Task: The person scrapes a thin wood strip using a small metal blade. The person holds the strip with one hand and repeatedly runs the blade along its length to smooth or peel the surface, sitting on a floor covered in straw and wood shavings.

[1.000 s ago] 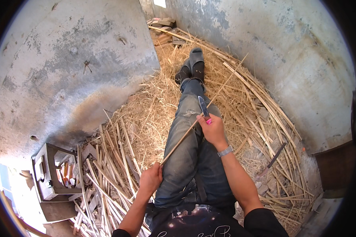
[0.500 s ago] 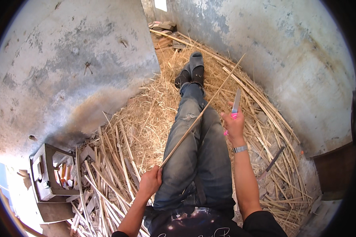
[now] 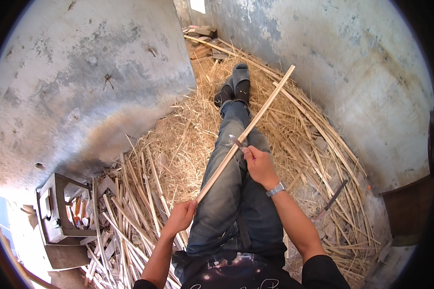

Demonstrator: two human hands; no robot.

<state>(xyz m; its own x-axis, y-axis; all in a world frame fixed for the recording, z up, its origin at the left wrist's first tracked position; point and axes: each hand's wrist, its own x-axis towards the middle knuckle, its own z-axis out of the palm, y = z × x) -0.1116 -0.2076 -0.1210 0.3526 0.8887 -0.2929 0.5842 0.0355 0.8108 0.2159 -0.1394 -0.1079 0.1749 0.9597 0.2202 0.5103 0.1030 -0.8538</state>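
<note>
My left hand [image 3: 182,216] is closed around the lower end of a long pale strip of split wood or bamboo [image 3: 255,119]. The strip slants across my outstretched legs [image 3: 231,178], its far end up and to the right. In my right hand [image 3: 259,166] is a knife [image 3: 236,141]; its blade lies against the strip near the middle, over my thighs. The fingers are wrapped around the handle, which is mostly hidden.
Shavings [image 3: 178,144] cover the floor around my legs. Loose strips [image 3: 135,212] pile at my left, and more [image 3: 332,149] lie along the right wall. A dark curved blade [image 3: 335,195] rests among those. A frame-like box [image 3: 65,212] stands at the left.
My right hand has brought the knife left and down from beside the legs onto the strip. The strip has turned so its broad pale face shows; my left hand stays near its place.
</note>
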